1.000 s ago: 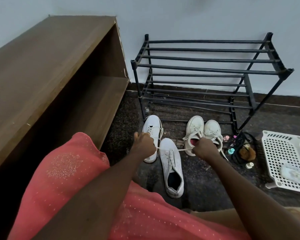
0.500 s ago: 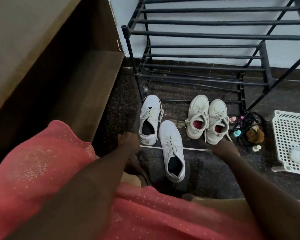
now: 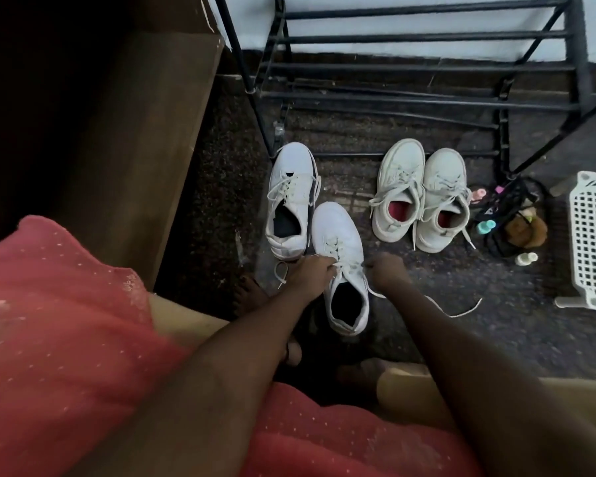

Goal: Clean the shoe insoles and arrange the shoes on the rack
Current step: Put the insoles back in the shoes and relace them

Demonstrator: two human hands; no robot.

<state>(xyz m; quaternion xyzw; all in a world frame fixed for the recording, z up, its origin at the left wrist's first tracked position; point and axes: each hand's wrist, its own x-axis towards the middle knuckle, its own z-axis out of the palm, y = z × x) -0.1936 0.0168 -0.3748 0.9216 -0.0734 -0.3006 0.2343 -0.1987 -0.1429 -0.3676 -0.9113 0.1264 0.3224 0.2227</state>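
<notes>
A white sneaker [image 3: 341, 235] with a black inside lies on the dark floor just in front of me. My left hand [image 3: 312, 270] pinches its lace on the left side, and my right hand [image 3: 387, 270] pinches the lace on the right. A loose lace end [image 3: 461, 309] trails across the floor to the right. Its mate, a second white sneaker [image 3: 291, 187], sits just behind and to the left. A pair of off-white sneakers [image 3: 424, 187] with red insoles stands side by side further right. The black metal shoe rack [image 3: 427, 39] stands behind them against the wall.
A brown wooden cabinet [image 3: 145, 139] rises on the left. A white perforated plastic tray [image 3: 592, 235] sits at the right edge. Small bottles and a brown object [image 3: 527, 228] lie in a dark tangle between the tray and the off-white pair. My bare feet are near the sneaker.
Both hands came down and closer together, from holding the lace stretched taut to pinching it at the near sneaker's eyelets. The view tilted down toward the floor.
</notes>
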